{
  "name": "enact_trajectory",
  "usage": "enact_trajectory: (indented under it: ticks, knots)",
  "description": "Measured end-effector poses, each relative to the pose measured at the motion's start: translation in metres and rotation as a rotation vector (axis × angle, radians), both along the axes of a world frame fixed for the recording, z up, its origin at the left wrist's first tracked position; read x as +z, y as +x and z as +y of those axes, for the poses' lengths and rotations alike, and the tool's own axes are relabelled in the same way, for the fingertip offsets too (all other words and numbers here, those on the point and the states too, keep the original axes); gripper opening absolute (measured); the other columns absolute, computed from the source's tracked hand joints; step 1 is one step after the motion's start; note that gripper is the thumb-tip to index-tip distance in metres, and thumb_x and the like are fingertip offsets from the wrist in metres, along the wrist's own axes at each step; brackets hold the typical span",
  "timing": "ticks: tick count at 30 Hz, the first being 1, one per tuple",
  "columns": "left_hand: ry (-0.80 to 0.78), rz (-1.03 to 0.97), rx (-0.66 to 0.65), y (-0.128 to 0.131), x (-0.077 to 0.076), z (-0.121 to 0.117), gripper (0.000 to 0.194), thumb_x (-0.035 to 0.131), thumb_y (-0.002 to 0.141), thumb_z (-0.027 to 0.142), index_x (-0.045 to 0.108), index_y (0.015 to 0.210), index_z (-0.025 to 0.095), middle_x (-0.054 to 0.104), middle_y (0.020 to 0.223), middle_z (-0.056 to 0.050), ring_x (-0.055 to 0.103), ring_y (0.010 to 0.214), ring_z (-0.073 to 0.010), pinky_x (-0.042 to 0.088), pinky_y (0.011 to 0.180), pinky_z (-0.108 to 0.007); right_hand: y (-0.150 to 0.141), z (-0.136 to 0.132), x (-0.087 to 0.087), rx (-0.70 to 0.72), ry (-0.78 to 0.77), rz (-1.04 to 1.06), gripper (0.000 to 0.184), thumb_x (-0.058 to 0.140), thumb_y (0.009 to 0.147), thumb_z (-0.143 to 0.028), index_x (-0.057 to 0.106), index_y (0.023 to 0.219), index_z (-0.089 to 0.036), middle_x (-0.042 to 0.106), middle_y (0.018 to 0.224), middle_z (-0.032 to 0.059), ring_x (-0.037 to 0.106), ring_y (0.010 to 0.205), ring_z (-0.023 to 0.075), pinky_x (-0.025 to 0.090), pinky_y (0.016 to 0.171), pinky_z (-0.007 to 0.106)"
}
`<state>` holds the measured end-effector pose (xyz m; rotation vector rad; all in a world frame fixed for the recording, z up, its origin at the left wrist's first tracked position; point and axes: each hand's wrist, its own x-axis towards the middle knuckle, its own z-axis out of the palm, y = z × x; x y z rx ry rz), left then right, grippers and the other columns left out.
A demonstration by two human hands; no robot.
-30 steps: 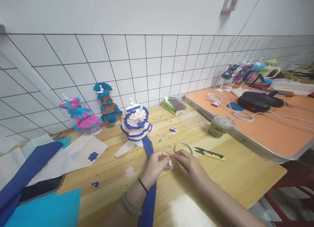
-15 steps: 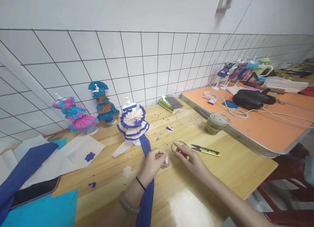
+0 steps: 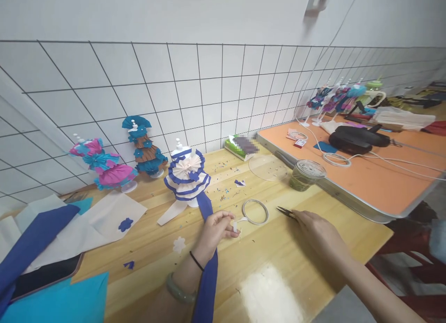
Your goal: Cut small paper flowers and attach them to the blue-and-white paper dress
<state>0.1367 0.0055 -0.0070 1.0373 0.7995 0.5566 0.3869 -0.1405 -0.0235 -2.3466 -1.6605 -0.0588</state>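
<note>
My left hand (image 3: 219,229) pinches a small white strip (image 3: 235,226) between thumb and fingers, above the wooden table. My right hand (image 3: 315,227) is closed over the handles of the thread snips (image 3: 286,212), whose dark blades point left. Between the hands lies a thin tape ring (image 3: 255,212), with a short pale tail at its left side. Behind my left hand stands a small dress form in a white and blue crepe-paper dress (image 3: 186,174). A long blue paper strip (image 3: 208,276) runs beneath my left wrist.
Two more paper-dressed forms, one pink and blue (image 3: 113,169), one brown and teal (image 3: 146,151), stand left. A lidded tub (image 3: 306,176) sits near the orange table (image 3: 369,188). A blue paper flower (image 3: 125,224), a white flower (image 3: 179,244) and paper scraps lie about.
My right hand has let go of the tape ring and moved right onto the thread snips. The ring now lies flat on the table. My left hand still pinches the white strip.
</note>
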Motion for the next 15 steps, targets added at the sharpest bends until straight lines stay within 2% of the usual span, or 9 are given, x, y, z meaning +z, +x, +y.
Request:
enact_trajectory:
  ticks: [3,5,8,11,15]
  knots:
    - [0.01,0.002,-0.01,0.0,-0.001,0.0,0.02,0.062,0.067,0.026,0.055,0.08,0.012,0.06,0.061,-0.001,0.063,0.055,-0.0143,0.051,0.057,-0.025,-0.01,0.01,0.013,-0.034,0.034,0.227,0.03,0.034,0.086,-0.026,0.06,0.097,-0.018,0.067,0.095,0.0112,0.063,0.081,0.0251,0.048,0.069,0.034]
    - [0.027,0.003,-0.006,0.001,-0.003,0.001,0.023,0.065,0.062,0.02,0.055,0.081,0.013,0.062,0.069,-0.002,0.063,0.055,-0.0133,0.051,0.056,-0.025,-0.024,0.02,0.025,0.049,-0.003,0.406,0.032,0.033,0.088,-0.032,0.06,0.098,-0.017,0.067,0.091,0.0107,0.062,0.079,0.0241,0.047,0.068,0.033]
    - [0.065,0.003,-0.013,0.001,-0.005,0.001,0.026,0.067,0.06,0.017,0.055,0.082,0.013,0.062,0.076,-0.003,0.063,0.056,-0.0125,0.05,0.055,-0.024,-0.053,0.034,0.043,0.246,-0.069,0.589,0.032,0.036,0.087,-0.038,0.061,0.093,-0.019,0.067,0.089,0.0086,0.061,0.078,0.0226,0.046,0.067,0.031]
    - [0.108,0.0,-0.037,0.0,-0.01,0.002,0.025,0.065,0.063,0.019,0.056,0.085,0.014,0.062,0.075,-0.002,0.063,0.057,-0.0126,0.05,0.058,-0.025,-0.074,0.047,0.057,0.337,-0.124,0.62,0.029,0.042,0.085,-0.039,0.063,0.09,-0.019,0.066,0.082,0.0071,0.06,0.072,0.0209,0.044,0.061,0.028]
    - [0.132,0.016,-0.052,-0.001,-0.013,0.002,0.026,0.064,0.064,0.018,0.055,0.088,0.014,0.063,0.067,-0.001,0.062,0.055,-0.0131,0.05,0.06,-0.027,-0.081,0.058,0.063,0.378,-0.193,0.538,0.027,0.044,0.085,-0.035,0.063,0.076,-0.019,0.064,0.07,0.0049,0.057,0.062,0.0183,0.04,0.055,0.026]
